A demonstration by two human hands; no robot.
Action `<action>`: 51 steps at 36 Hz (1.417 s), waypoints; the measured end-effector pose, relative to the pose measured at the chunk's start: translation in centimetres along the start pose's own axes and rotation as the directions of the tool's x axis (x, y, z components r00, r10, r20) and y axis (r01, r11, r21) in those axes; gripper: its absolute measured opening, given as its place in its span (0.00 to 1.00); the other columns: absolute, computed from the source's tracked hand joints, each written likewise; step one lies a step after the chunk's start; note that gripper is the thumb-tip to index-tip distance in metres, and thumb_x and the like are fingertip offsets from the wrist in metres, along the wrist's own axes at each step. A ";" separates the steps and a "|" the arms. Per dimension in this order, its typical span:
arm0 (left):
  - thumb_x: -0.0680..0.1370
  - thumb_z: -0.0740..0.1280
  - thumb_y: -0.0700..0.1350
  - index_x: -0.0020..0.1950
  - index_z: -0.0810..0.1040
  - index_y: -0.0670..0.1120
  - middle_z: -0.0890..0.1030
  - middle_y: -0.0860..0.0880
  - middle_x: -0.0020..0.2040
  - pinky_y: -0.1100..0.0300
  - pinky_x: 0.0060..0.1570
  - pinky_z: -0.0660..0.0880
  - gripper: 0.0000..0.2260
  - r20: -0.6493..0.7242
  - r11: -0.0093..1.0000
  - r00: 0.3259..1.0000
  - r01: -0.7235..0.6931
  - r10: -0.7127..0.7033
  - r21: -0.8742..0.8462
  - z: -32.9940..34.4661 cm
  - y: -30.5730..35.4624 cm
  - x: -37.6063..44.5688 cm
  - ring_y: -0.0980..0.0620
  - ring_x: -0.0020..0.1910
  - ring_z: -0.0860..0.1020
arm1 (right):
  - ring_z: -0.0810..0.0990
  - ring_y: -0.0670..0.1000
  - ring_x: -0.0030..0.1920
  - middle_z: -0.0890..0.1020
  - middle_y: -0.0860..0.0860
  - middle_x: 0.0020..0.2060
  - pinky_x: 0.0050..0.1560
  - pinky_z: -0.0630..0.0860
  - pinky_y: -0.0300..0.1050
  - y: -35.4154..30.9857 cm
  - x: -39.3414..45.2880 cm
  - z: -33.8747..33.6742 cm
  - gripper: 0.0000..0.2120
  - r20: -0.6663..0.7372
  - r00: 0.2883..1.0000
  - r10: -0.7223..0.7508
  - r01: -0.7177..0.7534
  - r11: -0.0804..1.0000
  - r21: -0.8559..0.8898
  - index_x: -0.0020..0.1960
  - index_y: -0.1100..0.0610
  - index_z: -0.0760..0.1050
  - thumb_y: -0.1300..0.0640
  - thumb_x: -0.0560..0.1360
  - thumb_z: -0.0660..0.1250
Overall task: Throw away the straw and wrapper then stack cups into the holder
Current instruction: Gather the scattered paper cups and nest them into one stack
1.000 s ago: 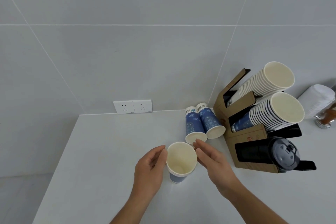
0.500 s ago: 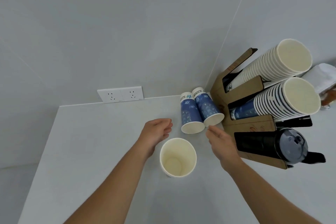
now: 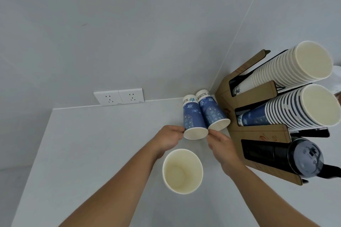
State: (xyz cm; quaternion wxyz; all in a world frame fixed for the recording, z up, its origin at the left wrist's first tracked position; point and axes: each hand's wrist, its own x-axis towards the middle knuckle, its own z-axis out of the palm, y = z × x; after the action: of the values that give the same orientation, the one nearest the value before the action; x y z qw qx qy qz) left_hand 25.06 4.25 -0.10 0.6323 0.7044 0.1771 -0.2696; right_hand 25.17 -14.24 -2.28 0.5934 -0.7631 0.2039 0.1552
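Head view: left hand (image 3: 168,139) and right hand (image 3: 220,144) flank the rim of the left blue cup (image 3: 193,120), fingertips touching it, loosely curled, not closed around it. Second blue cup (image 3: 212,111) sits just beside it, against the holder (image 3: 258,132). Open cup (image 3: 182,170) stands upright on the desk (image 3: 88,153), between the forearms.

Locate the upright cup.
In the head view, the upright cup stands on the counter between both forearms, nearer than the two lying blue cups.
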 end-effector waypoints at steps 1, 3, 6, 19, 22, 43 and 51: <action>0.75 0.64 0.37 0.48 0.84 0.56 0.83 0.53 0.45 0.60 0.56 0.74 0.15 0.001 1.000 1.000 -0.006 0.006 -0.007 0.0 0.1 -0.2 0.53 0.45 0.78 | 0.79 0.48 0.51 0.83 0.43 0.48 0.59 0.75 0.47 0.0 0.0 0.0 0.08 -0.001 1.000 0.001 -0.001 1.000 0.015 0.52 0.46 0.81 0.57 0.77 0.68; 0.75 0.66 0.38 0.46 0.83 0.57 0.84 0.55 0.46 0.62 0.56 0.73 0.13 0.015 0.999 1.000 -0.026 0.026 -0.025 -0.1 0.3 -0.6 0.56 0.48 0.79 | 0.80 0.48 0.55 0.83 0.42 0.50 0.62 0.75 0.49 0.0 -0.1 -0.1 0.07 -0.004 1.000 -0.002 0.002 0.999 0.040 0.50 0.45 0.81 0.57 0.76 0.68; 0.75 0.67 0.38 0.45 0.83 0.57 0.83 0.54 0.50 0.60 0.60 0.71 0.13 0.010 0.997 0.999 -0.050 0.051 -0.067 -0.4 0.5 -1.1 0.54 0.53 0.78 | 0.80 0.48 0.56 0.83 0.41 0.50 0.64 0.75 0.50 -0.3 -0.5 -0.2 0.08 0.002 1.000 -0.025 0.025 0.998 0.059 0.48 0.44 0.81 0.58 0.76 0.68; 0.75 0.68 0.38 0.55 0.85 0.53 0.85 0.53 0.55 0.54 0.63 0.75 0.14 -0.142 0.954 0.962 -0.256 0.235 -0.158 -1.8 1.6 -4.0 0.53 0.59 0.80 | 0.82 0.52 0.55 0.83 0.50 0.52 0.60 0.80 0.50 -3.6 -2.5 -0.4 0.11 0.045 0.994 -0.099 0.094 0.990 0.109 0.54 0.48 0.81 0.62 0.77 0.68; 0.76 0.67 0.36 0.55 0.84 0.52 0.84 0.51 0.56 0.54 0.61 0.76 0.14 -0.173 0.933 0.947 -0.302 0.271 -0.194 -2.3 2.4 -5.1 0.51 0.59 0.80 | 0.83 0.52 0.54 0.83 0.52 0.53 0.54 0.82 0.46 -5.3 -3.8 -0.5 0.11 0.074 0.988 -0.132 0.120 0.981 0.151 0.57 0.52 0.80 0.63 0.78 0.67; 0.77 0.67 0.34 0.63 0.80 0.45 0.84 0.55 0.58 0.68 0.51 0.77 0.16 -0.283 0.699 0.708 -0.699 0.647 -0.149 -2.7 7.9 -16.0 0.61 0.57 0.80 | 0.86 0.49 0.44 0.88 0.52 0.44 0.43 0.82 0.38 -14.1 -13.3 -2.9 0.10 0.184 0.886 -0.426 0.284 0.812 0.509 0.50 0.58 0.83 0.68 0.77 0.65; 0.78 0.65 0.38 0.65 0.79 0.49 0.84 0.55 0.59 0.60 0.59 0.77 0.16 -0.349 0.638 0.637 -0.759 0.687 -0.129 -1.7 8.8 -19.6 0.57 0.59 0.80 | 0.84 0.54 0.53 0.87 0.55 0.51 0.58 0.80 0.49 -15.3 -16.8 -4.2 0.08 0.171 0.849 -0.499 0.365 0.790 0.493 0.50 0.57 0.83 0.63 0.75 0.66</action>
State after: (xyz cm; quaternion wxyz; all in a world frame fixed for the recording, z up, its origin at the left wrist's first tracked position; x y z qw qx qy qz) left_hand 15.00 6.53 18.78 0.7447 0.6541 -0.0045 0.1328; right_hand 18.18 -12.93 19.73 0.7940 -0.6021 -0.0384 0.0744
